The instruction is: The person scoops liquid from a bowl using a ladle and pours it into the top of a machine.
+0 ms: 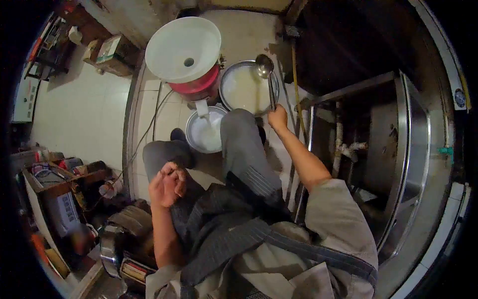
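Note:
My right hand [278,118] is closed round the long handle of a metal ladle [264,67]. The ladle's bowl is over the far right part of a wide metal basin [239,94] with pale, milky liquid in it. Nearer my knees, a smaller metal basin [189,132] holds whitish, frothy liquid. Above it, the white spout [202,107] of a red grinder [196,85] lets pale liquid down. A big white hopper [169,47] tops the machine. My left hand [168,185] is raised over my left thigh, fingers loosely curled and somewhat apart, with nothing visible in it.
A metal-framed stand [403,164] with pipes inside is close on my right. At left are a cardboard box [115,54] and a cluttered shelf unit [55,199]. A dark cable [149,127] runs across the tiled floor from the grinder. A yellow hose or pole [297,92] stands beyond my right hand.

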Demonstrator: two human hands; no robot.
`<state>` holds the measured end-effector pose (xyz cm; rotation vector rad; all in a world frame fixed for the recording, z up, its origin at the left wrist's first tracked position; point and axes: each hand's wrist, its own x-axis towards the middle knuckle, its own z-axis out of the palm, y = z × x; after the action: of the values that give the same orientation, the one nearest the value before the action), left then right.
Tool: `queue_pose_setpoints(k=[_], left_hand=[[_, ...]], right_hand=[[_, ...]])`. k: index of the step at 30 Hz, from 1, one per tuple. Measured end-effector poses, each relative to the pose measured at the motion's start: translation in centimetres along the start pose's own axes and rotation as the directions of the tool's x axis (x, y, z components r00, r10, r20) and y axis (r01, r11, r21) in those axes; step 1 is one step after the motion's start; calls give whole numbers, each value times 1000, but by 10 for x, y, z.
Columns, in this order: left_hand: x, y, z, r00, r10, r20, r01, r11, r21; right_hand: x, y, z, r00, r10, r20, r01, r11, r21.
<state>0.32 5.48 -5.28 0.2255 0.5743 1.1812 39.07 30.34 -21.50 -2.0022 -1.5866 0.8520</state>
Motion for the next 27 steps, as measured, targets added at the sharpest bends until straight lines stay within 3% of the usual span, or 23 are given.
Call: queue_pose_setpoints(k=[1, 2, 4, 9, 11, 15, 16, 17, 18, 20, 23, 27], left_hand=[[0, 1, -2, 999, 1, 37, 1, 998, -58], [2, 2, -3, 997, 8, 70, 0, 993, -118], [3, 2, -7, 997, 2, 76, 10, 987, -158], [9, 1, 0, 997, -60, 51, 70, 974, -217], [13, 0, -3, 989, -52, 137, 84, 967, -241], [16, 0, -1, 992, -60, 112, 86, 965, -246], [17, 0, 0, 988, -53, 146, 92, 957, -276], [18, 0, 2, 983, -44, 180, 99, 947, -305], [19, -1, 2, 982, -46, 183, 101, 947, -304], [21, -1, 3, 981, -61, 186, 120, 939, -322], [16, -3, 4, 994, -68, 81, 91, 942, -324], [17, -2, 2, 994, -49, 102, 73, 965, -251]], right_hand=[[8, 8, 7, 999, 22, -27, -26, 987, -157], [16, 13, 12, 999, 26, -25, -30, 988, -148], [23, 28, 22, 990, 140, -2, -132, 924, -358], [34, 49, 45, 967, 241, 84, -194, 906, -375], [33, 59, 55, 962, 259, 82, -222, 923, -314], [38, 90, 79, 986, 165, 32, -157, 974, -163], [41, 93, 78, 899, 361, 246, -388, 919, 67], [43, 96, 77, 743, 462, 484, -618, 752, 231], [41, 100, 76, 744, 463, 482, -618, 751, 233], [32, 100, 71, 655, 415, 631, -745, 490, 452], [13, 89, 53, 650, 369, 664, -758, 381, 529], [-6, 68, 29, 616, 365, 698, -787, 317, 529]])
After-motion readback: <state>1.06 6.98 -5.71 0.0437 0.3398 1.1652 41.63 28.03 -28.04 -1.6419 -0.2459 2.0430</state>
